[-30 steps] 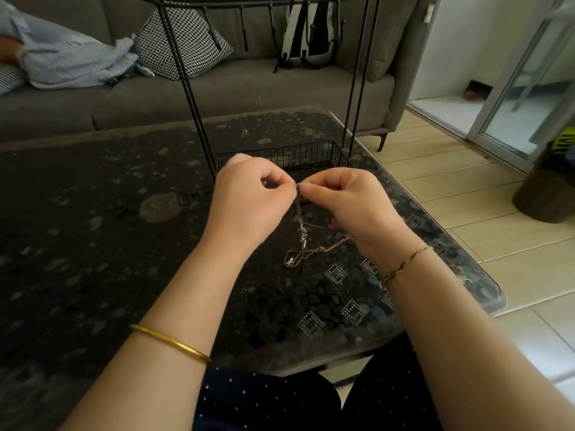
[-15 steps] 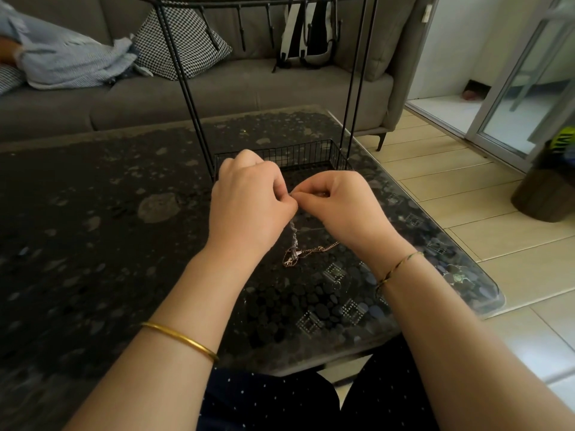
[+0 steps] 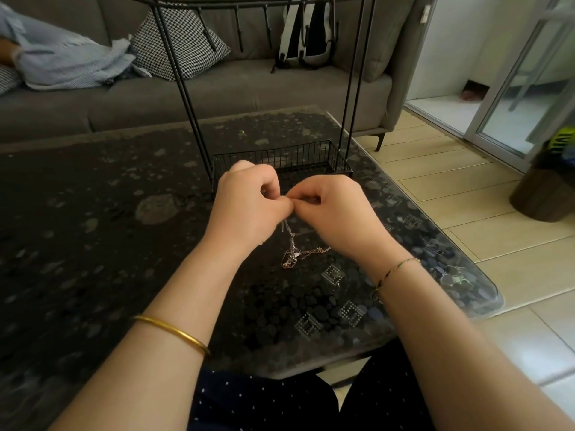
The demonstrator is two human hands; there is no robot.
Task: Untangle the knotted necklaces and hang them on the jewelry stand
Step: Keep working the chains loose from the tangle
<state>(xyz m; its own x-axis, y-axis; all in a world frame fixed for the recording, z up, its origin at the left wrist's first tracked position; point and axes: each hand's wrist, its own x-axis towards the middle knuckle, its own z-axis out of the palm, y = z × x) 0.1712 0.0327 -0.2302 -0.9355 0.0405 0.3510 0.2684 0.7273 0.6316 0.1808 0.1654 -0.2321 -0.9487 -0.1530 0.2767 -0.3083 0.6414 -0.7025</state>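
- Hands meet in front of us above the dark, pebble-patterned glass coffee table [image 3: 93, 244], fingertips pressed together at one spot.
- Our left hand [image 3: 249, 209] is curled, thumb and forefinger pinching the top of the thin silver and rose-gold knotted necklaces [image 3: 292, 250]; a plain gold bangle [image 3: 174, 332] sits further down that forearm.
- Our right hand [image 3: 336, 213] is curled the same way and pinches the same chains right beside the left fingertips; a thin braided green-and-gold bracelet [image 3: 396, 270] circles its wrist.
- From the pinch the chains hang down between our two wrists and end in a small tangled clump, with one rose-gold strand trailing right toward our right wrist. We cannot tell whether the clump touches the glass.
- Just behind our hands stands the black wire jewelry stand [image 3: 186, 88]: a low mesh basket base [image 3: 305, 157] on the table, tall thin uprights, and a top bar with hooks. We see no chain on the hooks.
- Beyond the table is a grey fabric sofa [image 3: 217, 94] with a black-and-white houndstooth cushion [image 3: 180, 42].
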